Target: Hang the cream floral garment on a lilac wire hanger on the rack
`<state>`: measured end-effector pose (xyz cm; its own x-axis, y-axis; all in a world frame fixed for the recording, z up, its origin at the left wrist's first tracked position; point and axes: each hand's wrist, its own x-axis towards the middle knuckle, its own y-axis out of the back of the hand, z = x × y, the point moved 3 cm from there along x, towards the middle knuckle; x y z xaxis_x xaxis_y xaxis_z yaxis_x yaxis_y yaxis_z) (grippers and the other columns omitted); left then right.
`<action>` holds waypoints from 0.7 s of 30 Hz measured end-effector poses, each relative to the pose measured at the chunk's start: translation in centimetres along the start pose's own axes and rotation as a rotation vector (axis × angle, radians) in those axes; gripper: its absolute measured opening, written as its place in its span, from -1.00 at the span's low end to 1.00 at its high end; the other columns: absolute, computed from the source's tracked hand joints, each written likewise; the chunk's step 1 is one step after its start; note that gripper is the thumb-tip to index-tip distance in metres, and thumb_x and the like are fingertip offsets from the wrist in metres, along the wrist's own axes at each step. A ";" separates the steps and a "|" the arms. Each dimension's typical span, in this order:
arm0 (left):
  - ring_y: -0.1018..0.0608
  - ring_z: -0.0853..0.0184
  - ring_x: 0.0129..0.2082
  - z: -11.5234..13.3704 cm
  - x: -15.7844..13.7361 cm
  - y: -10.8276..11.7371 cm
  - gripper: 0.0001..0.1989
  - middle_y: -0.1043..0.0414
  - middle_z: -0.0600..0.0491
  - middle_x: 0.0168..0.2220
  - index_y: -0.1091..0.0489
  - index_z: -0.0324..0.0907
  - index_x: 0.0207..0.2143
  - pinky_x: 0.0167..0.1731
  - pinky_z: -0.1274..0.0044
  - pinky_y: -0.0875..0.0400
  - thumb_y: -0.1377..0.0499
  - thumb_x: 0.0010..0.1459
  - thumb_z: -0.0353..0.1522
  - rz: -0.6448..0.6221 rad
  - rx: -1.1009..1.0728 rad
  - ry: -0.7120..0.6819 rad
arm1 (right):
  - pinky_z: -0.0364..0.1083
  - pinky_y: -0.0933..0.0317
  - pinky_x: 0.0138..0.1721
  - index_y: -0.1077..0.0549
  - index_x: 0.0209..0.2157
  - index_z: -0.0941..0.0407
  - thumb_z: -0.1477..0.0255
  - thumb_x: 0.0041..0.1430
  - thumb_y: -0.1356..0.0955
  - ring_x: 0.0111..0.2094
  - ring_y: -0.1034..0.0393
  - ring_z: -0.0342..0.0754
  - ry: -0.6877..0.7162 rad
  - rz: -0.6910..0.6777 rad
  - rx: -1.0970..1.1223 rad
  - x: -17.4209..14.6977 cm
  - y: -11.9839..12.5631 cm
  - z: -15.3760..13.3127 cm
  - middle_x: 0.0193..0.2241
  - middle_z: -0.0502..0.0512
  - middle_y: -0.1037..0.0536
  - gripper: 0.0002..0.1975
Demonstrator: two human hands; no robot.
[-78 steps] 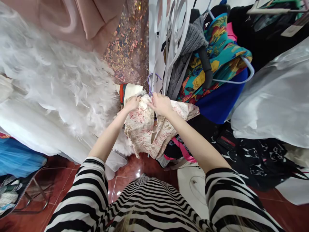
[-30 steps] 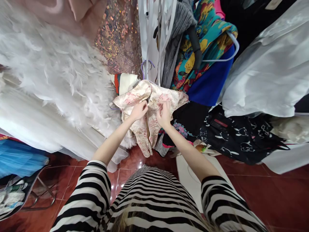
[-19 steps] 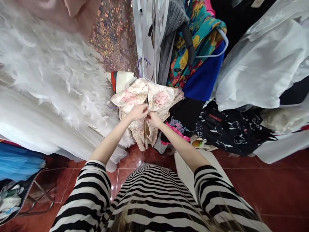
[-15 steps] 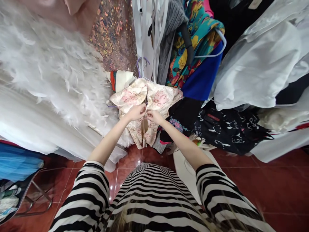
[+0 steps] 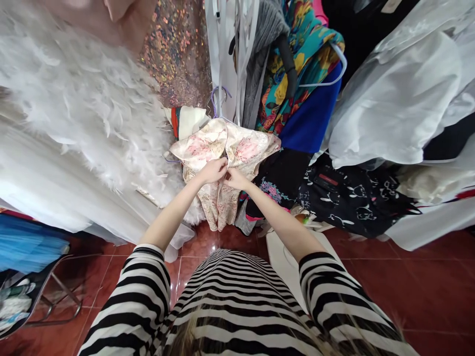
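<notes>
Red floor tiles [image 5: 426, 277] gleam beneath me. A white board [image 5: 287, 267] and a chair's metal legs [image 5: 55, 296] rest on them.

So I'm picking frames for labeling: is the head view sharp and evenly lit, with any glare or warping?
Head view: the hands and cream floral garment are sharp; fisheye bends the edges; small glare spots on the red floor tiles; light is soft and even, without hard shadows.
</notes>
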<state>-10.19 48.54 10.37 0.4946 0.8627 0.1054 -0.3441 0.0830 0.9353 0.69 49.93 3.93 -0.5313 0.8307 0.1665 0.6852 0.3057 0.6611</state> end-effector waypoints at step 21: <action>-0.53 0.20 -0.29 -2.1 -6.0 -10.6 -0.80 -0.45 -0.05 -0.30 -0.27 -0.17 -0.12 -0.29 0.42 -0.43 -0.01 0.19 -0.46 0.148 -0.078 0.161 | -0.11 -0.23 -0.25 -0.35 -0.49 0.10 0.34 0.29 -0.29 -0.33 -0.44 0.02 -0.160 0.072 -0.184 0.5 0.4 -0.3 -0.42 0.18 -0.55 -0.74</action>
<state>-11.16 43.54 -0.87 0.3030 0.9362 0.1781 -0.4670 -0.0170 0.8841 0.55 50.28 4.49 -0.3890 0.9147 0.1097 0.6085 0.1657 0.7760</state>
